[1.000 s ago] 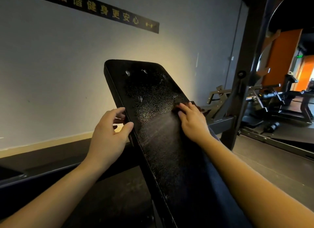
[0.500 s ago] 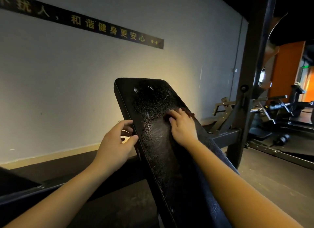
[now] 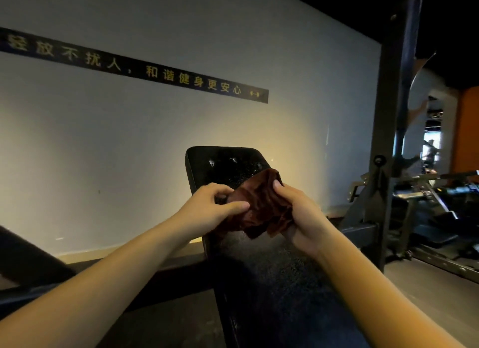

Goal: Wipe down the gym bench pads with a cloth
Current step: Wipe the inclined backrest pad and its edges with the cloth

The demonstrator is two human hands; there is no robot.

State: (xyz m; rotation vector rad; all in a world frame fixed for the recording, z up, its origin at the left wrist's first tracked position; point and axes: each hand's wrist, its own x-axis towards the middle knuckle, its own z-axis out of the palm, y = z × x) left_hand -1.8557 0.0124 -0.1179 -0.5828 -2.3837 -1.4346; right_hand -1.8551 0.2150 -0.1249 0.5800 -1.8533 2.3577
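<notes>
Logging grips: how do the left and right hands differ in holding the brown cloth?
The left hand pinches the left edge of the brown cloth between thumb and fingers; the right hand has the other side bunched in its palm, thumb on top. The left hand's thumb lies sideways; the right hand's points upward. Both hold it over the bench pad.

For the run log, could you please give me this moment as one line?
left hand: pinches brown cloth | right hand: grips brown cloth | bench pad: droplets near top
</notes>
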